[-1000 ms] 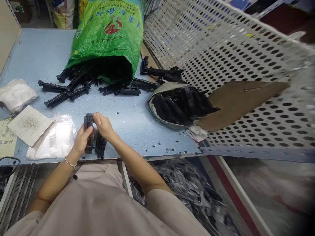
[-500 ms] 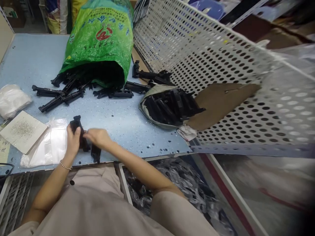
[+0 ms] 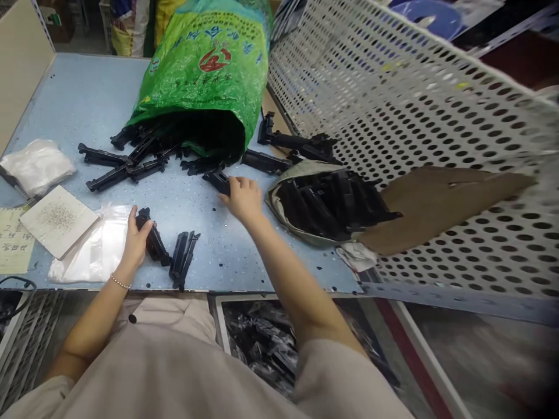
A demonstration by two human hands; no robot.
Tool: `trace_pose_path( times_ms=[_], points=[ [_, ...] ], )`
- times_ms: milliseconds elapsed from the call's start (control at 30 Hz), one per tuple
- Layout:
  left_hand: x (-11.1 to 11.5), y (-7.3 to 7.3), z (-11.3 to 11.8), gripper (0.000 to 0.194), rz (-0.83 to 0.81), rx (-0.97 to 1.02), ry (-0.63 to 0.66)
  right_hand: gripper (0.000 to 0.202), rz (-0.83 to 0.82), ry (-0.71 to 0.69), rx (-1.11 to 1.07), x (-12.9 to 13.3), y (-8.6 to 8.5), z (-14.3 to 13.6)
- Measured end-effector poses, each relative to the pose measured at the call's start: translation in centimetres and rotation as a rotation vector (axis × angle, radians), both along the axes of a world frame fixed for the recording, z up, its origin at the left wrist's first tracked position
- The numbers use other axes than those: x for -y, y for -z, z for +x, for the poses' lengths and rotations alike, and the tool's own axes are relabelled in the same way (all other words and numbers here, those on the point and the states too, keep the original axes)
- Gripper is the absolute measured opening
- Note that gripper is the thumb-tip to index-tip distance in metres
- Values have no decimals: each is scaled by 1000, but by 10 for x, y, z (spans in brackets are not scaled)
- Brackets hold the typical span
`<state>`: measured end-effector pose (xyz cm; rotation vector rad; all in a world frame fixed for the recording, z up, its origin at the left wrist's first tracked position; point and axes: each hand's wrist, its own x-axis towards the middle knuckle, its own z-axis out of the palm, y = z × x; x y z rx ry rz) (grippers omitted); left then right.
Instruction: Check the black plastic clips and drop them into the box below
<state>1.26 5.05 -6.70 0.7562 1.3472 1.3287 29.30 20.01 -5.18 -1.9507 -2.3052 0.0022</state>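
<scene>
- Moved since the earlier frame: right hand [image 3: 245,199], from beside the left hand [image 3: 136,240] out to a black part [image 3: 218,181] near the sack mouth.
- Right hand's fingers were partly closed over that part's near end; firmness of hold, cannot tell.
- Left hand was wrapped round a dark piece [image 3: 156,244], thumb across its top end, lower end slanting towards the table [image 3: 218,256]; likely gripped high for steadiness.
- Just right of the left hand, a side-by-side pair [image 3: 183,259] lay on the table, probably kept close for easy reach.
- Beyond the right hand, the green sack [image 3: 209,70] lay with its mouth towards the person, presumably so contents came out within reach.
- Right of the right hand, a grey bag [image 3: 276,210] stood open, perhaps to keep its parts together.
- Under and left of the left hand, clear plastic [image 3: 98,250] lay flat, edged by a square slab [image 3: 59,221], maybe as a weight.
- Count: one sack, one grey bag, one slab, two pieces in the pair, at least one in the left hand; bagged parts overlapped too much to count.
</scene>
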Motion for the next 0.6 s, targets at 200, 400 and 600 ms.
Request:
trace_pose_path(
  times_ms=[200,400,600],
  points=[
    [-6,-33,0,84,-52,162,80,32,16,-996,-185,130,-38,-75],
    [-7,-46,1,72,-104,136,160,26,109,-1122,-103,144,-58,-104],
    [4,-62,-6,68,130,-66,-28,33,-250,-863,-371,143,-53,-118]
  ],
)
